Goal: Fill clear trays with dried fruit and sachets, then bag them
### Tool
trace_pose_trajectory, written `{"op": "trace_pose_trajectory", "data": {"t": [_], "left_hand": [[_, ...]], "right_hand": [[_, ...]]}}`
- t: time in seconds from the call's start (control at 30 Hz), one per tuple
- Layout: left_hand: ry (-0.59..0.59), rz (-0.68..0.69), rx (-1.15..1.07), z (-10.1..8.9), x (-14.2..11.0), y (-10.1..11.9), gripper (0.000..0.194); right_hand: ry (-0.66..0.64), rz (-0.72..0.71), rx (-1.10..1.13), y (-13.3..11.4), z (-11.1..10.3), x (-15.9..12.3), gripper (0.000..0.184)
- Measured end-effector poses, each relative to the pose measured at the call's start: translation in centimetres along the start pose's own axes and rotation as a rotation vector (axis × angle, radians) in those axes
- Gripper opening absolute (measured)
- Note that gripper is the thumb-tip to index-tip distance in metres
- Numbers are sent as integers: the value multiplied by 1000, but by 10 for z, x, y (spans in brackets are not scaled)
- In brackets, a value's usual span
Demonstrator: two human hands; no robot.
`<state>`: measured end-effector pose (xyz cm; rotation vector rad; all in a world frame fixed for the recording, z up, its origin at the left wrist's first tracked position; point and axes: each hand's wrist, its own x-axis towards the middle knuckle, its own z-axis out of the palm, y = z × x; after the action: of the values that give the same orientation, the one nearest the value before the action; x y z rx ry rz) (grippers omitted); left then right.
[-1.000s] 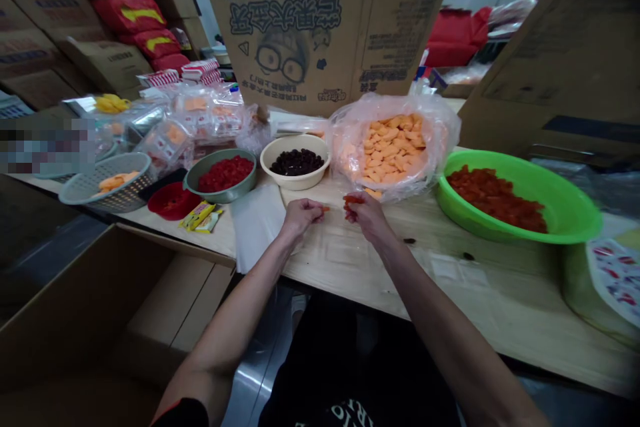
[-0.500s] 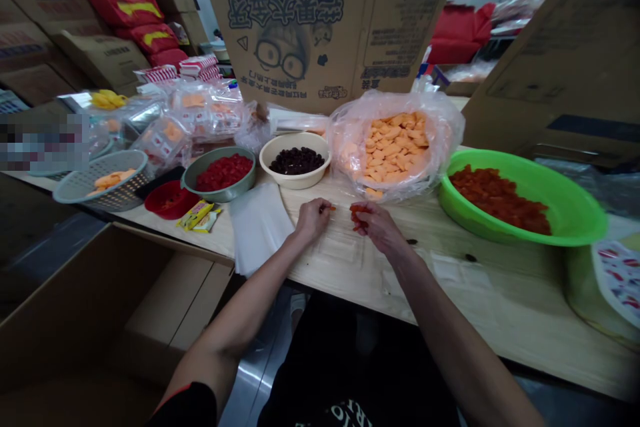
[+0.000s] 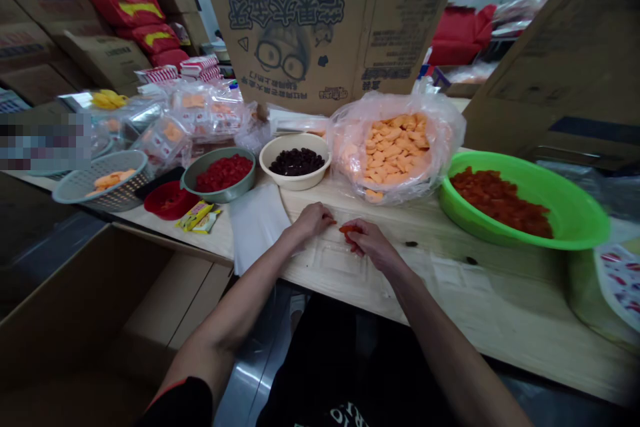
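Observation:
My right hand (image 3: 371, 241) is closed on a few orange-red gummy-like pieces (image 3: 346, 229), one of them poking out toward the left. Facing it, my left hand (image 3: 313, 219) pinches a small orange-red piece between thumb and fingertips. Beneath both hands lie clear plastic compartment trays (image 3: 333, 259), hard to make out against the pale table. Similar orange-red pieces (image 3: 500, 203) fill part of the green basin (image 3: 575, 210) at right. A stack of white sheets (image 3: 257, 227) lies beside my left forearm.
Behind my hands stand a cream bowl (image 3: 295, 181) of dark pieces, a grey-green bowl (image 3: 220, 195) of red pieces and a plastic bag (image 3: 450, 123) of orange pieces. Yellow packets (image 3: 195, 215) lie left. An open carton (image 3: 100, 280) stands below the table edge; tall cardboard (image 3: 300, 27) rises behind.
My right hand has moved slightly down and left, bringing its pieces closer to my left hand. My left hand has shifted slightly down. Both still hold pieces.

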<state>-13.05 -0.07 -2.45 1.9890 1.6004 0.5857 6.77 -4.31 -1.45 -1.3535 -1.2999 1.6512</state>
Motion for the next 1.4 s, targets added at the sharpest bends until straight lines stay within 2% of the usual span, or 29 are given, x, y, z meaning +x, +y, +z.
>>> {"op": "trace_pose_trajectory", "data": {"t": [0.07,0.17,0.3,0.37,0.5,0.6,0.73,0.83,0.93,1.1,1.3,1.4], "left_hand": [[36,-39,-23,0,-3,3,10],[93,-62,-112,4,-9,14,16],[-12,-2,-522,11,-19,29,22],[-34,-28,-609,12,-19,30,16],[81,-64,-363,3,-6,22,23],[166,-49,-165,-4,7,15,23],[107,34,-10,-3,13,13,21],[40,68,83,0,8,15,21],[31,50,152,-1,1,20,23],[36,-17,207,-8,2,37,24],[-81,-75,201,4,17,48,11],[-77,-89,169,6,21,45,13]], "right_hand": [[8,2,-48,0,1,-1,20],[54,-18,0,1,3,0,18],[100,-83,79,1,8,2,19],[97,-95,117,-2,10,3,21],[133,-77,178,-12,6,10,23],[158,-32,128,-18,1,24,20],[148,58,28,-23,2,44,11],[178,76,6,-25,0,48,18],[201,56,21,-26,-8,41,26],[197,24,-18,-21,-17,17,25],[219,-16,-239,2,-4,5,25],[221,-57,-419,3,-8,8,28]]}}
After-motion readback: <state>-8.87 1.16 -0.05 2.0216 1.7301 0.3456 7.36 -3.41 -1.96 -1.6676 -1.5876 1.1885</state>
